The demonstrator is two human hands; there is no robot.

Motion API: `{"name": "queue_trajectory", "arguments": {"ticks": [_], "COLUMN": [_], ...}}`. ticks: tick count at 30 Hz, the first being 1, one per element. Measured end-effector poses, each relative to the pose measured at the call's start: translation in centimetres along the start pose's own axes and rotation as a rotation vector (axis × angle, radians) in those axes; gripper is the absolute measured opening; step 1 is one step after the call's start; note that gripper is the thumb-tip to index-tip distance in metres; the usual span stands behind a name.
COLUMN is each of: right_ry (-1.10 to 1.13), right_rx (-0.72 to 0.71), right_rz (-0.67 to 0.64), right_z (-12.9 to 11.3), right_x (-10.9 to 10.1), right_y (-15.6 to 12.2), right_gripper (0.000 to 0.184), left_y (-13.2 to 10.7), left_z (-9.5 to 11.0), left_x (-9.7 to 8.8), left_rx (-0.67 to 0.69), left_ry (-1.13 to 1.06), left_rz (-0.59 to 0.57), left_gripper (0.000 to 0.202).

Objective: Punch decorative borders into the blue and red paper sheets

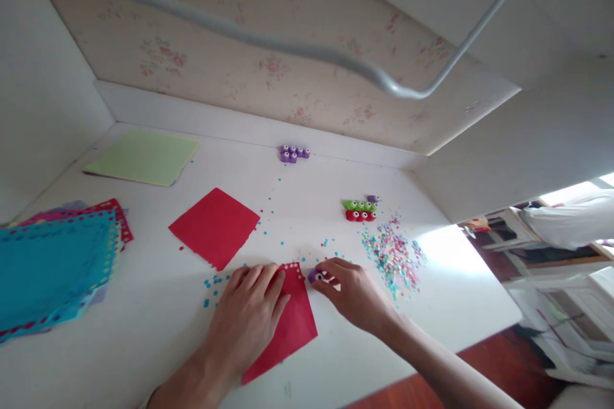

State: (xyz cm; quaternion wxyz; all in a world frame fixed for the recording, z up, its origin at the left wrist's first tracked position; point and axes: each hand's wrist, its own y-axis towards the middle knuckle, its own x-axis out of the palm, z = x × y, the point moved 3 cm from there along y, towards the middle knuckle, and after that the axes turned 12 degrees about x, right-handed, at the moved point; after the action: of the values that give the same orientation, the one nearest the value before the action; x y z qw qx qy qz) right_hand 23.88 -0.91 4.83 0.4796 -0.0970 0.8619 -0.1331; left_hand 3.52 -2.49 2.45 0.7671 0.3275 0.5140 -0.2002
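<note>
A red paper sheet (291, 326) lies on the white table in front of me, with small cut-outs along its top edge and near its upper right corner. My left hand (252, 307) rests on its upper left part, fingers bent and thumb on the paper, holding it; the fingertips are partly hidden. Between thumb and fingers, my right hand (349, 287) pinches a small purple craft punch (316, 276) with a white eye-like button. The punch sits at the sheet's right edge, close to the upper corner; whether the paper is inside its slot I cannot tell.
Red paper (215, 227), pale green paper (144, 156) and a stack of punched sheets (52, 268) lie leftward. Purple punches (293, 153) stand by the wall; green and red punches (361, 209) stand right of centre, beside a confetti pile (396, 255). A pale cable (288, 45) crosses above.
</note>
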Motion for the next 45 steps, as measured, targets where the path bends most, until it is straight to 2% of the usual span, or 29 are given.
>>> {"name": "queue_trajectory", "arguments": {"ticks": [3, 5, 7, 9, 11, 13, 14, 17, 23, 30, 34, 37, 39, 42, 45], "right_ry": [0.239, 0.394, 0.483, 0.479, 0.37, 0.082, -0.086, -0.241, -0.421, -0.538, -0.565, -0.55, -0.527, -0.488, -0.461], "right_rx": [0.073, 0.144, 0.174, 0.184, 0.22, 0.255, 0.251, 0.241, 0.199, 0.161, 0.163, 0.143, 0.093, -0.052, -0.187], "right_rz": [-0.064, -0.083, -0.018, 0.129, 0.246, 0.369, 0.411, 0.461, 0.414, 0.288, 0.298, 0.353, 0.36, 0.32, 0.282], "right_z": [1.4, 2.8, 4.4, 6.1, 7.7, 9.2, 9.8, 11.3, 12.7, 13.0, 12.1, 9.7, 7.0, 1.8, -3.1], "right_x": [-0.4, -1.9, -4.5, -8.0, -11.5, -14.6, -15.6, -17.2, -16.3, -15.7, -16.1, -16.2, -15.4, -12.4, -8.8], "right_y": [0.2, 0.8, 1.7, 3.2, 5.1, 7.4, 8.6, 11.8, 15.5, 16.5, 16.7, 17.6, 18.8, 21.1, 23.7], "right_gripper": [0.021, 0.026, 0.031, 0.035, 0.041, 0.04, 0.038, 0.032, 0.029, 0.029, 0.031, 0.036, 0.038, 0.037, 0.046], "left_y": [0.0, -0.1, -0.1, -0.2, -0.2, -0.2, -0.1, -0.1, 0.2, 0.4, 0.3, 0.2, 0.0, -0.3, -0.6], "left_z": [-0.2, -0.3, -0.5, -0.6, -0.8, -0.9, -1.0, -1.1, -1.3, -1.3, -1.2, -1.4, -1.5, -1.7, -1.5], "left_x": [0.2, 0.5, 0.8, 1.1, 1.3, 1.3, 1.4, 1.3, 1.0, 0.8, 0.5, 0.3, 0.2, 0.2, 0.4], "left_rx": [0.019, 0.04, 0.065, 0.075, 0.069, 0.06, 0.06, 0.06, 0.028, 0.004, -0.013, -0.049, -0.081, -0.125, -0.137], "left_ry": [0.027, 0.051, 0.065, 0.064, 0.052, 0.04, 0.035, 0.027, -0.001, -0.067, -0.087, -0.058, -0.02, 0.007, -0.011], "left_rz": [0.009, 0.017, 0.023, 0.031, 0.041, 0.055, 0.063, 0.086, 0.095, 0.119, 0.144, 0.149, 0.141, 0.111, 0.08], "left_gripper": [0.029, 0.029, 0.029, 0.028, 0.028, 0.028, 0.028, 0.027, 0.025, 0.025, 0.024, 0.024, 0.026, 0.032, 0.041]}}
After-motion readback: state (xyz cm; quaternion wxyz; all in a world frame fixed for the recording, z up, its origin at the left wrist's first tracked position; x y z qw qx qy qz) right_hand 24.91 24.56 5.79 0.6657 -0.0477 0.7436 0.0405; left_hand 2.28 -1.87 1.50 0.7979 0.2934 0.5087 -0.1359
